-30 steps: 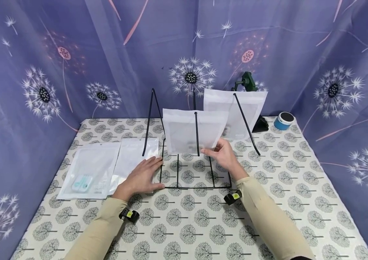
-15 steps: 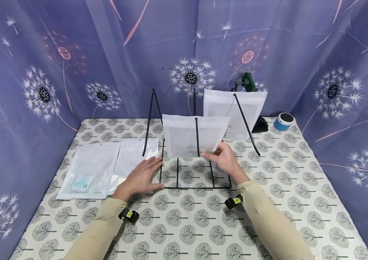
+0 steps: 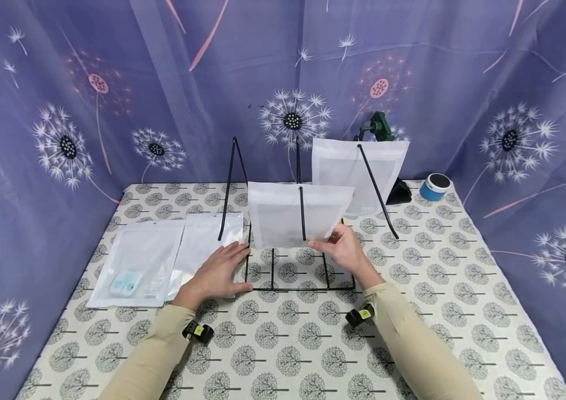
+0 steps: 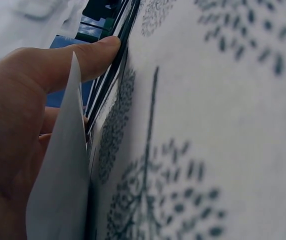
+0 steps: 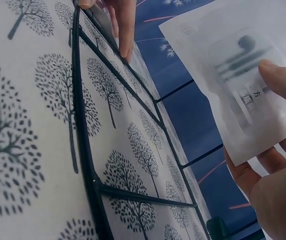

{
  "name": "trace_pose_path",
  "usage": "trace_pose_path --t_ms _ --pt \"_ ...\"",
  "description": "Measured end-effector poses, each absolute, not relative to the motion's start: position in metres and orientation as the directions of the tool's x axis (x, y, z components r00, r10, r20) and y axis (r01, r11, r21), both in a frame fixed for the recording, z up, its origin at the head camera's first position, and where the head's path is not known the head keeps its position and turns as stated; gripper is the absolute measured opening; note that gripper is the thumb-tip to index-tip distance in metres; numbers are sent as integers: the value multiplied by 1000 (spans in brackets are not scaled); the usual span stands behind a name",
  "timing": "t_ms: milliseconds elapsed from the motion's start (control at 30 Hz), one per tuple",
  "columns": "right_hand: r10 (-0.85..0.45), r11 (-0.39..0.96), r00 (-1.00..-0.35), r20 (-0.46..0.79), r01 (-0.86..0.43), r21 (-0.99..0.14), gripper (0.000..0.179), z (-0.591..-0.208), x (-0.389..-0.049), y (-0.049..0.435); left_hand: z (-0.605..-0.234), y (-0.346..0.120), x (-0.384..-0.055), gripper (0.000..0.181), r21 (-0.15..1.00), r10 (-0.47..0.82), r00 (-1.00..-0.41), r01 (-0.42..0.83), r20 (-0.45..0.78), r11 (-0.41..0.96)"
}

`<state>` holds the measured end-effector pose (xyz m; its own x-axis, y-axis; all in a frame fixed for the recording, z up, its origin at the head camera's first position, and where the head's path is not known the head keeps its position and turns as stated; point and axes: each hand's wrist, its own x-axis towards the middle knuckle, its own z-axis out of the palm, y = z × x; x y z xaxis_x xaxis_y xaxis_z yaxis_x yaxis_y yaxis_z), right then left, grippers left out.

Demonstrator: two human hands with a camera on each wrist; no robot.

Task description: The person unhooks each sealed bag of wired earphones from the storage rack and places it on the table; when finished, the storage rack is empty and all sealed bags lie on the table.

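A white zip pouch (image 3: 283,214) hangs at the middle prong of a black wire rack (image 3: 300,289). My right hand (image 3: 345,253) pinches its lower right corner, thumb on the near face and fingers behind. Through the pouch's film in the right wrist view, a pale item with dark marks (image 5: 245,60) shows faintly. My left hand (image 3: 218,272) rests at the left side of the rack's base, fingers extended, its thumb touching the front corner. The left wrist view shows that thumb (image 4: 90,57) against the black wire. A second white pouch (image 3: 352,172) hangs on the right prong.
Two more pouches lie flat at the left; the nearer-left pouch (image 3: 150,244) holds a light-blue item (image 3: 126,282), and the other pouch (image 3: 218,228) overlaps it. The left prong (image 3: 228,189) bears no pouch. A blue round speaker-like thing (image 3: 434,188) and a dark green stand (image 3: 381,128) are behind.
The pouch in my right hand has come down and toward me along the middle prong, the hand shifting slightly with it. My left hand has stayed in place.
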<state>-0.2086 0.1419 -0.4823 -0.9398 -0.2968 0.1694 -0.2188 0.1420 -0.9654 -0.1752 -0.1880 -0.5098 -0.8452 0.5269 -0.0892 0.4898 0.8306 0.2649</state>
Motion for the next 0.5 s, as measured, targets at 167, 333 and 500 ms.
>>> trace_pose_path --t_ms 167,333,500 --pt "-323 124 -922 211 -263 -957 40 -483 -206 143 -510 -188 -175 97 266 526 -846 489 -90 831" --pt "-332 129 -914 234 -290 -948 41 -485 -203 144 -510 -188 -175 97 269 531 -844 494 -78 826" --pt "-339 122 -904 260 -316 -941 40 -487 -200 146 -511 -188 -174 97 269 531 -844 496 -72 826"
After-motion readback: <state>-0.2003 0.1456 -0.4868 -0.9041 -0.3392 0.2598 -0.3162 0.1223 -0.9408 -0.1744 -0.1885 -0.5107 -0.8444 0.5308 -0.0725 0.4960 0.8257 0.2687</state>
